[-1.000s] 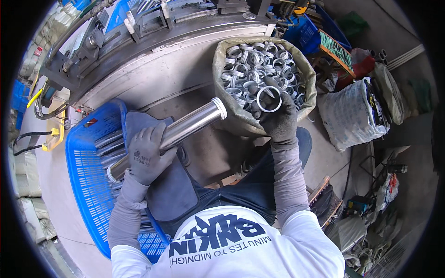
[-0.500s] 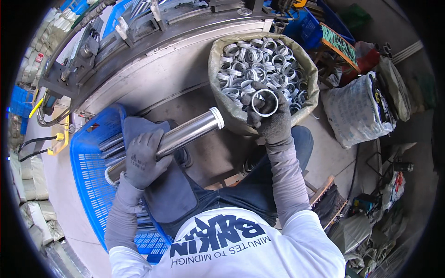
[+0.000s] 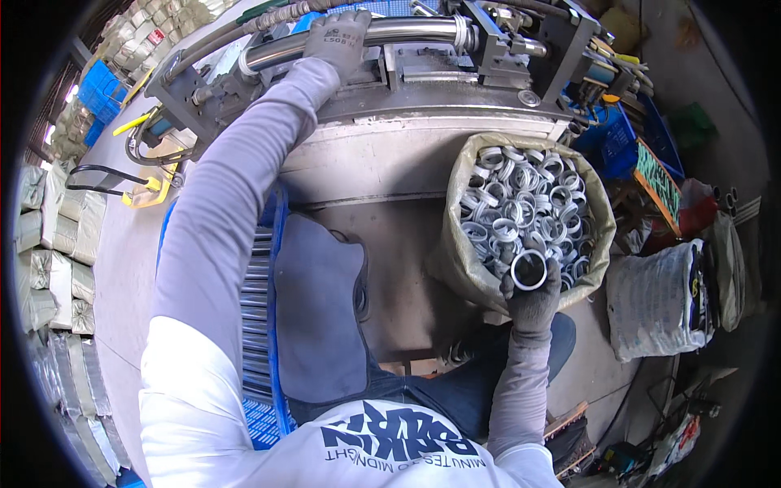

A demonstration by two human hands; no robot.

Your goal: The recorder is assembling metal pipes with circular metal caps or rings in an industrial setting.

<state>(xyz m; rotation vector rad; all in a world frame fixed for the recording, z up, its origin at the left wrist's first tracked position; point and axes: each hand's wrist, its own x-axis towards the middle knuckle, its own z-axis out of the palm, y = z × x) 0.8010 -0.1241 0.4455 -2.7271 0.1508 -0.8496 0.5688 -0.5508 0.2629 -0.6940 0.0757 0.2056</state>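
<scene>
My left hand [image 3: 338, 42] wraps the steel tube [image 3: 419, 30] at twelve o'clock, apparently steadying it; my right hand [image 3: 534, 299] pinches a metal ring [image 3: 529, 287] at three, open sack [image 3: 468, 272] handily close.

The left hand [image 3: 338, 41] lies across a shiny tube [image 3: 411, 31] while the right hand [image 3: 534, 306] holds a ring [image 3: 529, 288].

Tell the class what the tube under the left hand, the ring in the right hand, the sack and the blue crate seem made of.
Tube: metal, perhaps steel, polished; bright reflections streak it.
Ring: probably metal, smooth; pale rim, though coating or plastic is possible.
Sack: likely woven plastic, dull; creased, folded rim.
Crate: moulded plastic, by its even blue and regular slots.
</scene>
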